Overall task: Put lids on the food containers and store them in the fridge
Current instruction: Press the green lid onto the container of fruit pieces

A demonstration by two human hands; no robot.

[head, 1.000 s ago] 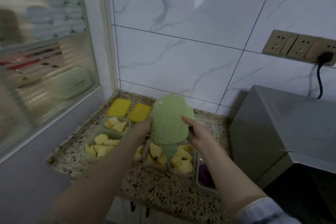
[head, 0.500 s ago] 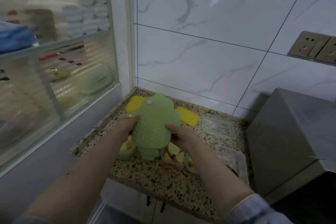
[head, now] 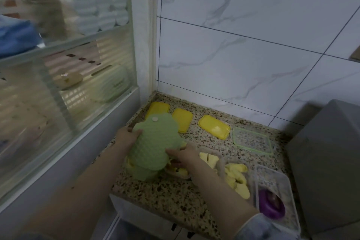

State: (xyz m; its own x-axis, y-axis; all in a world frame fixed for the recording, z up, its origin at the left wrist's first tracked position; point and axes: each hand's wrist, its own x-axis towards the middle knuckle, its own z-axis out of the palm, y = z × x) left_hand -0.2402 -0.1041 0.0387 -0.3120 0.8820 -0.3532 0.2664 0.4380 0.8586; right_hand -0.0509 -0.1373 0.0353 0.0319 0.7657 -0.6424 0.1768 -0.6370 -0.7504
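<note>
Holding a green waffle cloth (head: pixel 155 145) between both hands, left hand (head: pixel 127 136) at its nine o'clock edge, right hand (head: pixel 185 155) at four o'clock, we judge lidding not begun: yellow lids (head: pixel 213 126) lie at twelve o'clock on the table (head: pixel 171 189), open food containers (head: pixel 236 178) at three. Next, setting the cloth aside.

Green waffled cloth (head: pixel 154 145), yellow lids (head: pixel 213 126), speckled granite counter (head: pixel 171 191)
</note>
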